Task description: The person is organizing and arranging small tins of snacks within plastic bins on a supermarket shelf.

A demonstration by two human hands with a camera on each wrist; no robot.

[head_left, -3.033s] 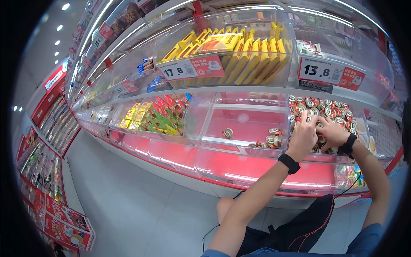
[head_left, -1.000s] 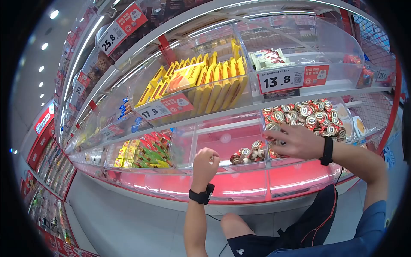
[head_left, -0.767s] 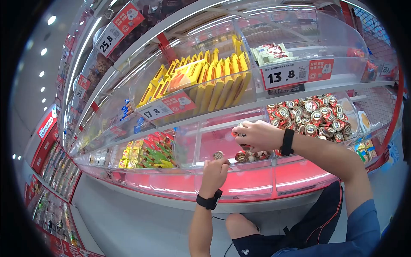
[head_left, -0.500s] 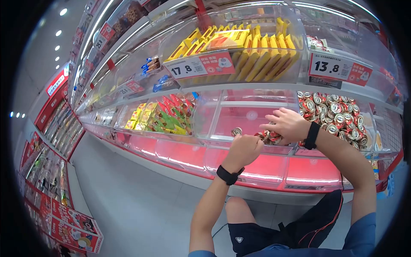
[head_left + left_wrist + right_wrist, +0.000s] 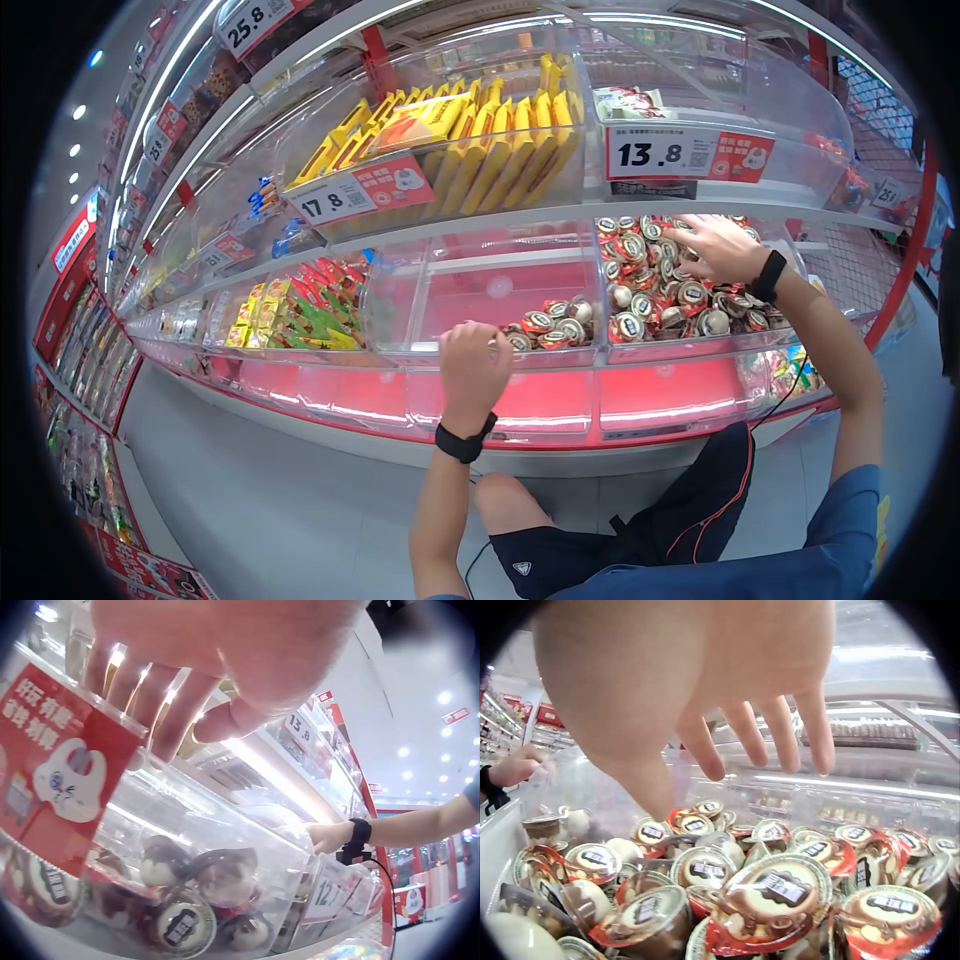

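My right hand [image 5: 718, 247] hovers with spread fingers over a heap of small chocolate snack cups [image 5: 690, 292] in the right-hand clear bin. In the right wrist view its fingers hang straight above the foil-lidded cups [image 5: 784, 889], gripping none. At the front wall of the neighbouring clear bin [image 5: 470, 275] is my left hand [image 5: 474, 368]. Its fingers [image 5: 154, 701] reach loosely over the rim in the left wrist view, beside a red label [image 5: 71, 761]. Several of the same cups [image 5: 552, 325] lie in that bin's front right corner, also seen as cups [image 5: 180, 922] through its wall.
Above, a shelf carries yellow packets [image 5: 500, 150] and price cards [image 5: 690, 154]. Bags of red, green and yellow snacks [image 5: 310, 305] sit to the left. A clear divider [image 5: 597, 290] separates the two cup bins. A red ledge [image 5: 540, 400] runs below them.
Half a second ago my right hand was over cups in the middle bin; it has moved right, over the heap. Three seconds ago both hands were at the heap. The middle bin's cups have increased.
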